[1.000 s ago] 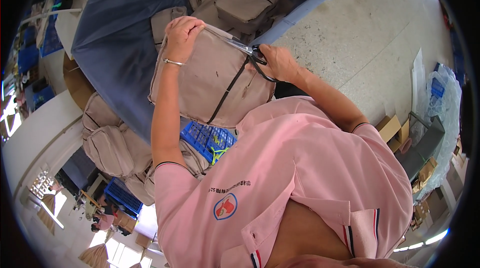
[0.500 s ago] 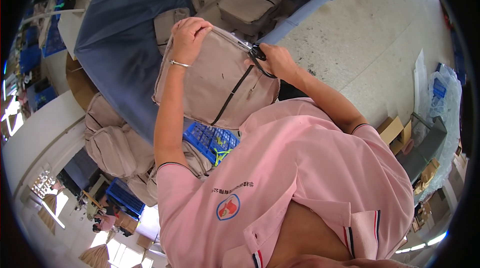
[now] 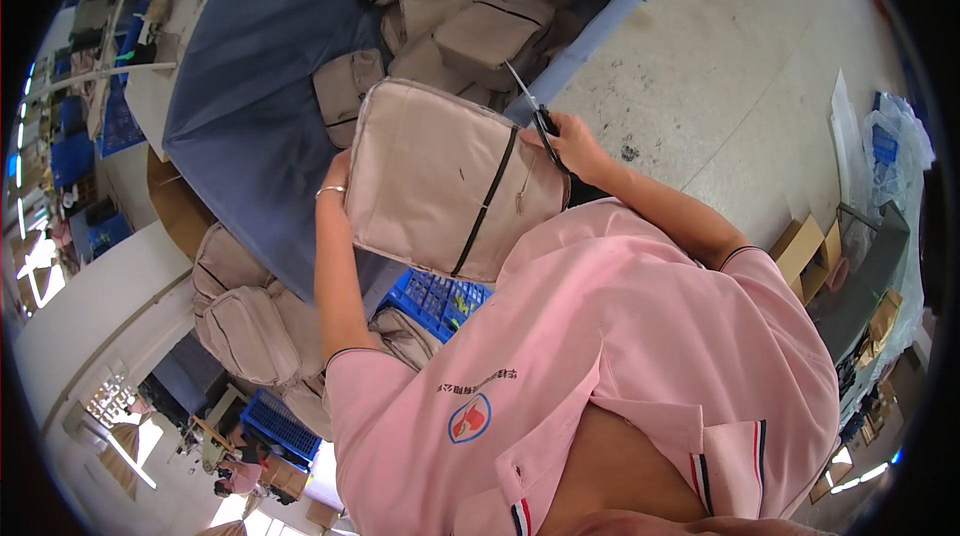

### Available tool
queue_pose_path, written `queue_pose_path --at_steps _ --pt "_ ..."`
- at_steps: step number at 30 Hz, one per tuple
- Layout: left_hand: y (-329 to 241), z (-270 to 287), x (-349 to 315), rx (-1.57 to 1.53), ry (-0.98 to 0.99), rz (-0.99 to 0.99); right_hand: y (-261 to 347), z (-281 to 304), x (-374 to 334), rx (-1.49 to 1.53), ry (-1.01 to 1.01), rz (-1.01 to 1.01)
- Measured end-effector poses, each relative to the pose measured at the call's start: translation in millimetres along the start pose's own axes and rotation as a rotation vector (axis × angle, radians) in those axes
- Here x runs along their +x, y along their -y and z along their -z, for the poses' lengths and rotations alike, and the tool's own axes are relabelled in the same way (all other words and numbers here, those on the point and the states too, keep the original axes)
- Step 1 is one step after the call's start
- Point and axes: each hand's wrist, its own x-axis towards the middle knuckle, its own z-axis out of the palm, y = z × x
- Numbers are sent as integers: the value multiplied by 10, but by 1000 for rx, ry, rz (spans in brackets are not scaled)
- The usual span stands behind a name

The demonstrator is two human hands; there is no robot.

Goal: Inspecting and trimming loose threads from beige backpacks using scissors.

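Observation:
A beige fabric bag [image 3: 425, 176] with a black zip strip across it is held up in front of my chest. My left hand [image 3: 338, 172] grips its left edge, with the fingers partly hidden behind the fabric. In my right hand [image 3: 570, 144] is a pair of scissors [image 3: 540, 116] with black handles, its blades pointing up and away from me. The right-hand fingers also touch the bag's right edge. A loose thread or cord hangs on the bag near its zip.
Beyond the bag, a large blue fabric bin [image 3: 250, 76] holds several beige bags [image 3: 490, 31]. More beige bags [image 3: 250, 331] are piled at the left. A blue plastic crate [image 3: 435, 301] sits below the held bag. Open cardboard boxes [image 3: 805, 251] stand at the right on the concrete floor [image 3: 720, 56].
My left hand has slid from the bag's top edge down to its left side. The bag has turned slightly, and the scissors have swung away from its edge to point upward.

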Motion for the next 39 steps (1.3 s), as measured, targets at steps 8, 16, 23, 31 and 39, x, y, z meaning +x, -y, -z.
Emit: queue_pose_path --at_steps 8,16,23,31,39 --pt "-1026 333 -2428 4 -394 -911 616 -73 -113 591 25 217" --pt "-735 -728 -3567 259 -745 -1381 677 465 79 740 -111 326" --pt "101 -2511 -2254 555 -4 -955 188 741 -84 383 -217 34" --pt "536 -2848 -1771 592 50 -1026 12 843 -366 -279 -340 131" --pt "592 -2889 -1674 631 110 -939 7 907 -469 -653 -34 63"
